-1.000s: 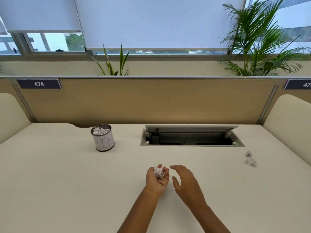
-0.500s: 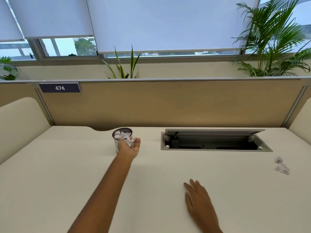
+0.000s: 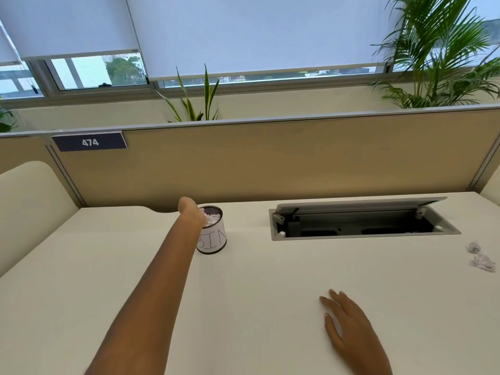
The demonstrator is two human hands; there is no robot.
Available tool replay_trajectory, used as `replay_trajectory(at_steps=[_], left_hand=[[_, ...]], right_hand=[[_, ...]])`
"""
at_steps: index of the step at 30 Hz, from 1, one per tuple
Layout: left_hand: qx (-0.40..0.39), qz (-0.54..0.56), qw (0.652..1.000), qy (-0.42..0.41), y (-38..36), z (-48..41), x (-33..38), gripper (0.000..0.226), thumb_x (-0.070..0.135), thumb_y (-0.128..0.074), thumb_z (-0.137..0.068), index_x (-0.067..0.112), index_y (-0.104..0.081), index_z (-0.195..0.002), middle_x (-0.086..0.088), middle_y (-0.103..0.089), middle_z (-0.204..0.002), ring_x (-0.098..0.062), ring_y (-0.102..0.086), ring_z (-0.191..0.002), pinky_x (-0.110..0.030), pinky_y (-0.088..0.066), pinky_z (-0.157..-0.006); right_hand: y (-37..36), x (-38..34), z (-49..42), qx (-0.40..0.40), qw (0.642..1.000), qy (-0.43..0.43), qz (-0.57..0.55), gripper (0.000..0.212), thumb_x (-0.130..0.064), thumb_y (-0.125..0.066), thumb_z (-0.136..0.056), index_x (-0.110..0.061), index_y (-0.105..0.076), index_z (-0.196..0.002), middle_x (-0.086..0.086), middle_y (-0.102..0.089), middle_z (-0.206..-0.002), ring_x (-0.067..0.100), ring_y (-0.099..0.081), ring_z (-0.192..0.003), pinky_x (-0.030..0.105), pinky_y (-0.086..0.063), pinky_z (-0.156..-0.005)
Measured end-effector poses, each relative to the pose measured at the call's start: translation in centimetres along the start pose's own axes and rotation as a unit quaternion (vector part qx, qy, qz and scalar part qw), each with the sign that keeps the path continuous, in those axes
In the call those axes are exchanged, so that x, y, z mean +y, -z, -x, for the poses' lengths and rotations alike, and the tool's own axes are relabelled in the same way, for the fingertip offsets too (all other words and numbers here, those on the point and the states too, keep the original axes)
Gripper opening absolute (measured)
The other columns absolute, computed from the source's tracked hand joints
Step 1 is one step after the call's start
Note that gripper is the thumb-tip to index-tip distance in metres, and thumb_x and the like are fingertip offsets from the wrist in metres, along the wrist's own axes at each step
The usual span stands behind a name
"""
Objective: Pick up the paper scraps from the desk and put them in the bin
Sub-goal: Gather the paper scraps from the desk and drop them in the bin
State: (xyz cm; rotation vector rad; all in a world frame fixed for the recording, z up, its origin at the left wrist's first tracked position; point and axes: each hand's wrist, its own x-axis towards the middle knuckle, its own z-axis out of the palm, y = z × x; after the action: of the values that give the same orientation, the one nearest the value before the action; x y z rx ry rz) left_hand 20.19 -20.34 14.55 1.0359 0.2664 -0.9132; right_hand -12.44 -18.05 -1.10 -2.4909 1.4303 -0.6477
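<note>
Head cam, the only view here: left hand is stretched out to about 11 o'clock, bent down over the mouth of the little bin, the white can with "BIN" written on it. Crumpled paper sits in the top of the bin right at the fingers, but the fingers are hidden behind the wrist, so can't tell if they're gripping it or spread. Right hand lies flat on the table at roughly 5 o'clock, fingers loosely spread, holding nothing. Two more paper scraps sit out at 3 o'clock, past the open cable tray.
</note>
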Motion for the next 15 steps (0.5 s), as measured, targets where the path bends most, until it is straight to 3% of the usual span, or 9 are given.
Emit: replay_trajectory(at_steps=[3, 5, 7, 9, 11, 13, 15], left_hand=[[0.010, -0.030, 0.999, 0.011, -0.4, 0.4, 0.3, 0.055, 0.024, -0.024, -0.094, 0.007, -0.024, -0.146, -0.013, -0.026, -0.154, -0.030, -0.029, -0.141, -0.050, -0.027, -0.116], [0.019, -0.078, 0.997, -0.009, -0.6, 0.8, 0.4, 0.049, 0.022, -0.028, -0.093, 0.012, -0.032, -0.140, -0.006, -0.034, -0.144, -0.027, -0.034, -0.135, -0.046, -0.031, -0.111], [0.001, -0.155, 0.986, -0.058, -0.9, 0.7, 0.2, 0.039, 0.023, -0.033, -0.093, 0.015, -0.038, -0.132, -0.002, -0.036, -0.129, -0.026, -0.037, -0.125, -0.043, -0.034, -0.106], [0.001, -0.294, 0.947, -0.129, -1.1, 0.0, -0.5, 0.043, 0.027, -0.037, -0.095, 0.013, -0.037, -0.135, -0.005, -0.034, -0.139, -0.029, -0.037, -0.127, -0.040, -0.034, -0.108], [0.022, -0.493, 0.846, -0.201, -0.5, -1.4, -1.7, 0.058, 0.032, -0.039, -0.096, 0.005, -0.024, -0.145, -0.016, -0.016, -0.154, -0.032, -0.025, -0.139, -0.043, -0.025, -0.116], [0.045, -0.669, 0.697, -0.255, 0.6, -2.9, -3.3, 0.069, 0.036, -0.039, -0.096, -0.001, -0.011, -0.148, -0.024, -0.002, -0.156, -0.034, -0.007, -0.146, -0.047, -0.013, -0.119], [0.056, -0.757, 0.590, -0.276, 1.9, -3.9, -4.4, 0.074, 0.041, -0.037, -0.096, -0.003, -0.008, -0.148, -0.025, -0.001, -0.157, -0.033, -0.001, -0.147, -0.049, -0.008, -0.118]], right_hand=[[0.1, 0.0, 0.2, -0.016, 1.000, -0.024, -0.013, 0.050, -0.034, -0.033, -0.077, -0.011, -0.075, -0.093, 0.010, -0.074, -0.105, 0.035, -0.069, -0.097, 0.030, -0.049, -0.082], [0.1, 0.1, 0.2, -0.006, 1.000, -0.016, -0.015, 0.043, -0.031, -0.039, -0.079, -0.012, -0.074, -0.097, 0.009, -0.072, -0.109, 0.033, -0.067, -0.103, 0.033, -0.055, -0.079], [0.1, 0.1, 0.2, -0.017, 0.999, -0.021, -0.027, 0.030, -0.020, -0.051, -0.084, -0.011, -0.070, -0.105, 0.010, -0.066, -0.121, 0.033, -0.058, -0.117, 0.040, -0.049, -0.096], [-0.1, 0.3, 0.2, -0.027, 0.999, -0.020, -0.034, 0.030, -0.015, -0.057, -0.083, -0.011, -0.068, -0.110, 0.010, -0.061, -0.127, 0.033, -0.051, -0.125, 0.044, -0.040, -0.104], [-0.2, 0.5, 0.3, -0.024, 0.999, -0.018, -0.029, 0.027, -0.016, -0.055, -0.086, -0.011, -0.068, -0.110, 0.010, -0.062, -0.127, 0.032, -0.052, -0.124, 0.042, -0.042, -0.103], [-0.1, 0.3, 0.3, -0.012, 1.000, -0.017, -0.017, 0.041, -0.030, -0.038, -0.090, -0.011, -0.072, -0.101, 0.010, -0.069, -0.115, 0.033, -0.063, -0.109, 0.043, -0.055, -0.085], [0.1, 0.0, 0.1, 0.016, 0.999, -0.015, -0.027, 0.055, -0.037, -0.027, -0.089, -0.010, -0.074, -0.094, 0.011, -0.073, -0.106, 0.035, -0.069, -0.097, 0.047, -0.058, -0.069]])
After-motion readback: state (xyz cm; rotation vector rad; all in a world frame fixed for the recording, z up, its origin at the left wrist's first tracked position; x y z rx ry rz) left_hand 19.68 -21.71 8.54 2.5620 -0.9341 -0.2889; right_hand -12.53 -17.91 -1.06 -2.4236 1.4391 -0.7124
